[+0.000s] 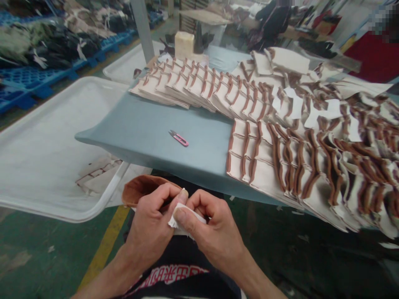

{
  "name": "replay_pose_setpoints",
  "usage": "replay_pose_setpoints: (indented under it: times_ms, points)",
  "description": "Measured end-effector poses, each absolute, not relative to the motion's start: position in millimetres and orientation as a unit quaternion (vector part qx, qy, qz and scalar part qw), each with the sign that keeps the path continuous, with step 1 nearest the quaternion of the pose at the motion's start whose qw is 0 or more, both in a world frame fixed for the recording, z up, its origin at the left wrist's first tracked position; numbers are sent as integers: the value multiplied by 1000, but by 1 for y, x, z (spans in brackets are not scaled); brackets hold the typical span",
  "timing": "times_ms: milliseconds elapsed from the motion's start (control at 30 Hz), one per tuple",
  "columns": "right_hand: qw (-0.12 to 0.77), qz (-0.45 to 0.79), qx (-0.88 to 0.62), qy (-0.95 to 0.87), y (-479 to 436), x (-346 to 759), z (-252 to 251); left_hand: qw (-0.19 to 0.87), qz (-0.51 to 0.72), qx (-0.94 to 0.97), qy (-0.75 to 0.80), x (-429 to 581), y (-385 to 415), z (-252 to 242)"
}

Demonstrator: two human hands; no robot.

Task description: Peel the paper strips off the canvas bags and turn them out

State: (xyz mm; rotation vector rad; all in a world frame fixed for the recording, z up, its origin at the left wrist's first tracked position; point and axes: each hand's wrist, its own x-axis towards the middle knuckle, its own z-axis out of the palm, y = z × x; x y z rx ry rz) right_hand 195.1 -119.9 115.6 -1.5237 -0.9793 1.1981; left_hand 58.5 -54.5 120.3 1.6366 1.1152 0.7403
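Observation:
My left hand (pixel 156 218) is closed, pinching a sewn fabric piece near the table's front edge. A brown curved part (pixel 139 187) of fabric sticks out behind and left of that hand. Between the two thumbs shows a small white cloth part (pixel 177 216) with a frayed edge. My right hand (pixel 216 222) is closed on this white cloth, its thumb pressed on top. Whether white and brown belong to one piece is hidden by the fingers. Pink-handled thread snips (pixel 178 138) lie on the blue-grey table (pixel 140 124), apart from both hands.
Overlapping rows of cream pieces with brown edging (pixel 243 153) cover the table's right and far side. At left stands a white plastic bin (pixel 56 124) with some pieces inside. Dark and green cloth heaps sit on blue pallets (pixel 25 81). Another person (pixel 269 23) is far behind.

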Motion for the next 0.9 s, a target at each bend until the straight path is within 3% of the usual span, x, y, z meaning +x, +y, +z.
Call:
replay_pose_setpoints:
  times_ms: [233,367,733,900]
  points:
    - [457,531,-610,-371,-116,192,114,385,323,739,448,50,-52,115]
    - [455,570,-578,-366,-118,196,107,422,324,717,451,45,-49,112]
    - [473,434,-643,-417,-122,195,102,424,328,672,511,43,-52,114]
    - [517,441,-625,-385,-120,197,102,431,326,682,493,42,-58,118]
